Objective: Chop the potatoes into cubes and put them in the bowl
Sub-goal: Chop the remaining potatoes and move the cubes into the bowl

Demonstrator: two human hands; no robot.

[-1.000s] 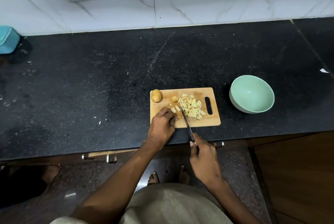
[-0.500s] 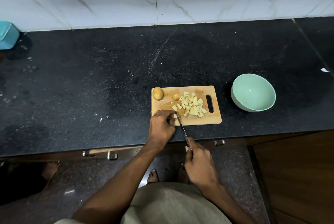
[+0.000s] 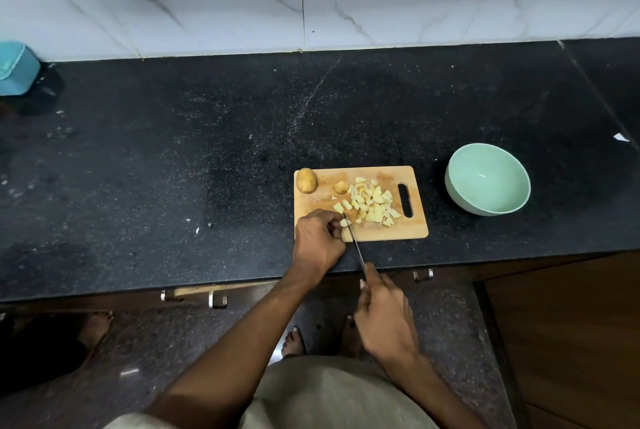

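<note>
My knife (image 3: 356, 246) has shifted left to the last potato piece (image 3: 344, 223) my left hand (image 3: 317, 241) pinches, right hand (image 3: 382, 314) clenched round the handle, the bowl (image 3: 487, 178) empty.

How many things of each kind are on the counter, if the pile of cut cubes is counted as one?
Cutting board: 1
Whole potato: 1
Small uncut potato piece: 1
Pile of potato cubes: 1
Knife: 1
Green bowl: 1
Blue container: 1
Total: 7
</note>
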